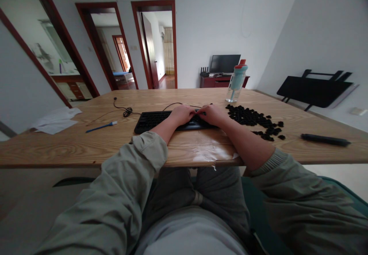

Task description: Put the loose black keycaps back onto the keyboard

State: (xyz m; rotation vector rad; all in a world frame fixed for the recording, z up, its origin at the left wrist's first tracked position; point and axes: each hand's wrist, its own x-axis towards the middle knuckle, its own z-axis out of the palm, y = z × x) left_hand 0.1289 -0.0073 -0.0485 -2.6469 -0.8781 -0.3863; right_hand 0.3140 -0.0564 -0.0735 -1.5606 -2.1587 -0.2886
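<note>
A black keyboard lies on the wooden table in front of me, with its cable running off behind it. Both hands rest over its middle and right part, fingertips close together. My left hand has its fingers bent and drawn together; what they hold, if anything, is too small to name. My right hand is curled in the same way, its fingertips meeting near those of the left. Black keycaps lie in a loose pile just right of the right hand.
A clear bottle with a red lid stands behind the keycaps. A blue brush, coiled cable and white tissue lie to the left. A dark, long object rests at the right.
</note>
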